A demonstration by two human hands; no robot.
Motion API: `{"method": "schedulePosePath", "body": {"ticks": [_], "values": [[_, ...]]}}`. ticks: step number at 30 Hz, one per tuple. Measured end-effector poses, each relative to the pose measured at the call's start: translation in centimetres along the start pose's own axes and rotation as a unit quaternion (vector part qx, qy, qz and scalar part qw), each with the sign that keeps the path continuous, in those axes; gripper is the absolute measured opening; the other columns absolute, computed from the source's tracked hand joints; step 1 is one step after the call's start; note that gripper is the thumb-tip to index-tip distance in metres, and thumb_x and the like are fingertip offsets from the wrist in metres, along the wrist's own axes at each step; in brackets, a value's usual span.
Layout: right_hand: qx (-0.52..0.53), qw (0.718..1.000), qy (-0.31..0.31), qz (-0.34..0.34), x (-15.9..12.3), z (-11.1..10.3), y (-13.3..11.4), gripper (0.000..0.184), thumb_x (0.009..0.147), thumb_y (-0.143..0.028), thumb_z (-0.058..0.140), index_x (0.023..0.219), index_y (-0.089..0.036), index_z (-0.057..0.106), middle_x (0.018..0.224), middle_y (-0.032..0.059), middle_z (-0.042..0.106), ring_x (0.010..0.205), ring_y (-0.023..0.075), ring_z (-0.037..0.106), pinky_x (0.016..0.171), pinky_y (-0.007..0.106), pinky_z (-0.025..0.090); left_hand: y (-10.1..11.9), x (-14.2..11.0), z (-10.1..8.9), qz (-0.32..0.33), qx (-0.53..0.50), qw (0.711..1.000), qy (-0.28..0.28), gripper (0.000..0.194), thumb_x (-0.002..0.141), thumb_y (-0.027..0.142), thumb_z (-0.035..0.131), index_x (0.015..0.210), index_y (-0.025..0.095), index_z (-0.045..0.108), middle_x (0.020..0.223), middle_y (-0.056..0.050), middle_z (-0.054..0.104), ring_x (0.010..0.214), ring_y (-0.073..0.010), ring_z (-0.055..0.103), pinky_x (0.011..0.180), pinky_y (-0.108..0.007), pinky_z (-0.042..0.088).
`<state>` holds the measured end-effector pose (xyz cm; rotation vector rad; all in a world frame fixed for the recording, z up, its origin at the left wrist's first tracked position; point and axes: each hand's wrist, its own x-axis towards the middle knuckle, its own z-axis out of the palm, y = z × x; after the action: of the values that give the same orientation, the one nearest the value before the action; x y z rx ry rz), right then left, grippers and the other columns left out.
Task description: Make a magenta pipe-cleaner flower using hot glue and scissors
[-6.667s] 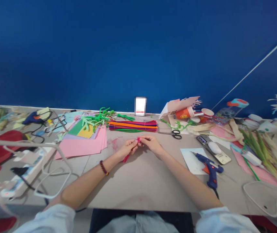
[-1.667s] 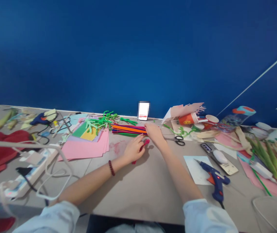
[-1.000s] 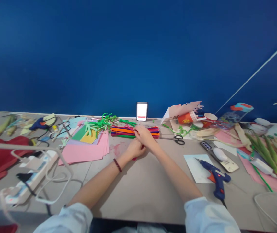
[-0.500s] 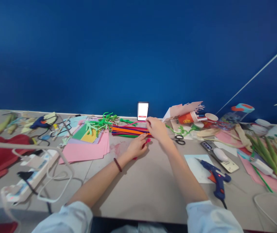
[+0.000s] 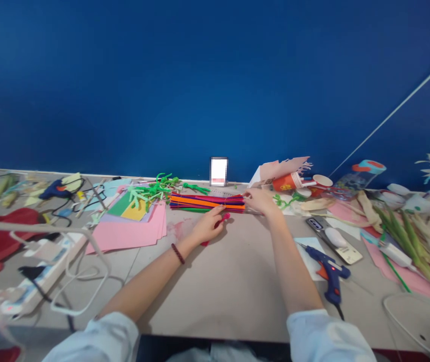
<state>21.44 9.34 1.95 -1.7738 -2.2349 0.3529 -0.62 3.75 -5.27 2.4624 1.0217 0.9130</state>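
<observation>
While the bundle of colored fuzzy stems point(image 5: 195, 202) lies crosswise on the counter point(image 5: 199, 291) just beyond the left hand point(image 5: 209, 227), a pink-red piece point(image 5: 227, 216) is held in that hand's half-curled fingers, one end poking out past the fingers and the other showing under the palm side. The left index finger stretches forward to the near edge of the bundle. The right hand point(image 5: 260, 201) is at the bundle's right end, its fingers narrowed together there; whether they grip a stem cannot be told.

Beyond both hands, a phone with a bright screen point(image 5: 219, 172) stands against the blue wall point(image 5: 215, 90). Twisted green stems point(image 5: 164, 186) lie beyond and to the left of the left hand, and pink sheets point(image 5: 124, 236) are spread to its left, with green and yellow sheets on top. Farther left of that hand are a white power strip point(image 5: 45, 279) and a red cloth point(image 5: 3, 236).

Beyond and to the right of the right hand, an orange-red paper cup point(image 5: 286, 182) lies tipped over by a torn-edged pink paper point(image 5: 280, 170). Right of the right forearm, a blue glue gun point(image 5: 331, 276) rests partly over a pale sheet point(image 5: 309, 254), near a second phone point(image 5: 350, 254) bearing a white rounded object point(image 5: 335, 237). Green husks point(image 5: 407, 236) lie well to the right of the right hand.
</observation>
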Motion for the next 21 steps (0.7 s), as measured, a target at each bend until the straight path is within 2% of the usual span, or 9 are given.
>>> {"method": "schedulePosePath", "body": {"ticks": [3,5,10,16,18,21], "values": [[0.056,0.992,0.008,-0.109,0.2,0.9,-1.8,0.018,0.081,-0.016,0.054,0.094,-0.018,0.066,0.098,0.0063,0.067,0.088,0.0163,0.059,0.077,0.025,0.042,0.0,0.1,0.1,0.003,-0.001,1.0,0.007,0.013,0.08,0.013,0.05,0.076,0.017,0.062,0.137,-0.011,0.048,0.125,-0.0251,0.046,0.103,-0.043,0.041],[0.053,0.989,0.015,-0.135,0.3,1.6,-2.8,0.017,0.082,-0.016,0.053,0.093,-0.018,0.066,0.099,0.0062,0.067,0.09,0.0167,0.058,0.078,0.026,0.042,0.0,0.1,0.1,0.006,-0.001,1.0,0.007,0.013,0.079,0.012,0.05,0.078,0.017,0.062,0.136,-0.011,0.049,0.124,-0.0251,0.047,0.103,-0.043,0.041],[-0.016,0.996,0.026,-0.078,0.4,2.6,-2.7,0.019,0.082,-0.012,0.05,0.084,-0.018,0.067,0.094,0.0068,0.067,0.087,0.0178,0.058,0.074,0.025,0.041,-0.1,0.1,0.1,0.003,0.007,1.0,0.002,0.014,0.079,0.012,0.049,0.078,0.018,0.062,0.136,-0.01,0.049,0.126,-0.0245,0.044,0.105,-0.044,0.038],[-0.003,0.997,0.059,-0.042,0.8,2.1,-0.6,0.017,0.085,-0.016,0.045,0.087,-0.017,0.062,0.091,0.007,0.066,0.083,0.0171,0.058,0.072,0.025,0.041,-0.1,0.0,0.1,-0.005,-0.031,0.999,0.008,0.014,0.08,0.015,0.05,0.07,0.018,0.059,0.135,-0.009,0.05,0.126,-0.0232,0.044,0.106,-0.043,0.036],[0.033,0.995,0.087,-0.041,0.8,1.6,-0.4,0.018,0.086,-0.018,0.043,0.091,-0.018,0.06,0.088,0.0057,0.066,0.08,0.0166,0.058,0.073,0.026,0.041,-0.1,0.0,0.0,-0.026,-0.072,0.997,0.018,0.017,0.083,0.019,0.049,0.068,0.018,0.059,0.133,-0.01,0.052,0.125,-0.0233,0.045,0.105,-0.043,0.037],[0.169,0.973,0.144,-0.056,0.7,0.6,-0.7,0.017,0.086,-0.022,0.042,0.093,-0.018,0.057,0.08,0.0026,0.064,0.076,0.0156,0.058,0.073,0.027,0.043,0.0,0.2,-0.1,-0.092,-0.172,0.979,0.055,0.024,0.085,0.029,0.048,0.069,0.017,0.06,0.121,-0.012,0.06,0.112,-0.0233,0.055,0.095,-0.041,0.043]]}}
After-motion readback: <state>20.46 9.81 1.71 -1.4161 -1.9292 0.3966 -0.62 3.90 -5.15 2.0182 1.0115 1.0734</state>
